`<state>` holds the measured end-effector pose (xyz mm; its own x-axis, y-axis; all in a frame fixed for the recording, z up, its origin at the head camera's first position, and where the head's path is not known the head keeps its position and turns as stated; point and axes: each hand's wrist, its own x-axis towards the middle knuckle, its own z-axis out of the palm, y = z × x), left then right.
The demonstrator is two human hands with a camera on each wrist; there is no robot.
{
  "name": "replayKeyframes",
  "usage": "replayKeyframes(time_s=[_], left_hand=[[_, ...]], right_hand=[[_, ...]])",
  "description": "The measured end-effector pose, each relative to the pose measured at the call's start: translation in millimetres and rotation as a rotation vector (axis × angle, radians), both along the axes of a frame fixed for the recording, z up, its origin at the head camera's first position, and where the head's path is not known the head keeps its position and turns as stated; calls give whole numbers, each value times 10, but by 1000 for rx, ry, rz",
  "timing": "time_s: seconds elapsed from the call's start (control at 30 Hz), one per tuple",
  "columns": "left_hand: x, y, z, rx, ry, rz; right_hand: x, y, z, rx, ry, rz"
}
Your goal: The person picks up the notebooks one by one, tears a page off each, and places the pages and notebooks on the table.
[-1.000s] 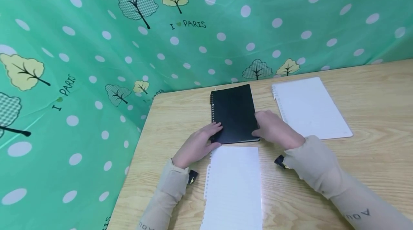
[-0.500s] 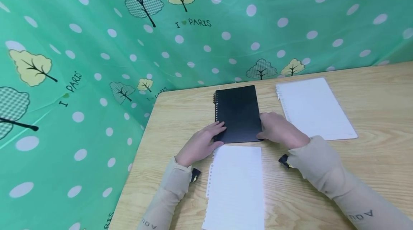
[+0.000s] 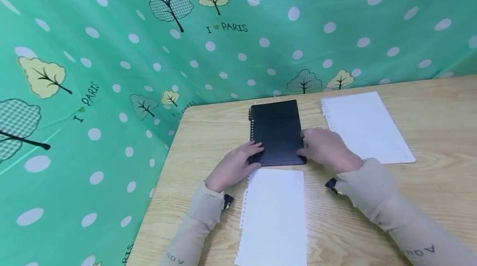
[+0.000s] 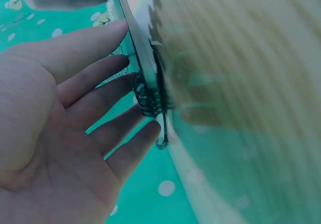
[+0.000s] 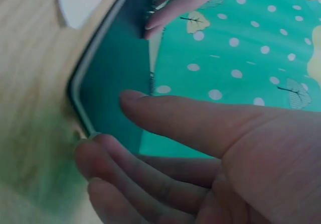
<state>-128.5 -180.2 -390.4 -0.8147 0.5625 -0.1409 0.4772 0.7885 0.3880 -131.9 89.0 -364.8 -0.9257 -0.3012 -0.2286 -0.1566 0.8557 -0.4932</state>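
A black-covered loose-leaf notebook (image 3: 276, 131) lies closed at the back of the table, its binding coils on the left. My left hand (image 3: 232, 168) rests along the bound edge with its fingertips over the cover's lower left. The left wrist view shows those fingers nearly straight beside the dark coils (image 4: 146, 96). At the opposite edge, my right hand (image 3: 328, 148) has its thumb over the cover and its fingers curled at the side, gripping the lower right, as the right wrist view shows. A lined white sheet (image 3: 275, 216) with a punched left edge lies just in front of the notebook.
To the right lies a white notebook or pad (image 3: 367, 127) with a bound left edge. Everything sits on a light wooden table (image 3: 439, 133). A green dotted cloth (image 3: 238, 1) hangs behind the table and along its left side.
The view has shifted slightly, so everything sits a little farther right in it. Both hands keep their places at the black notebook, which has not visibly moved on the table.
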Motion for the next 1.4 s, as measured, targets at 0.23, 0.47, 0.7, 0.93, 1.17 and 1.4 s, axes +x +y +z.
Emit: replayKeyframes(time_s=[0.23,0.47,0.7,0.93,1.17,1.4], left_hand=[[-24,172,76,4,99,-23],[-36,392,211,7,120,-53],[-75,659,330,-13,155,-112],[-78,951,442,-44,166,-189],[-64,1302,458,-37,183,-268],[2,1686,390,-83,141,-328]], right_hand=[[-36,101,136,-73,28,-3],[-129,205,220,-77,126,-3],[-231,436,247,-107,204,17],[-309,633,248,-128,238,30],[-399,860,187,-96,241,34],[-483,1077,165,-105,248,-1]])
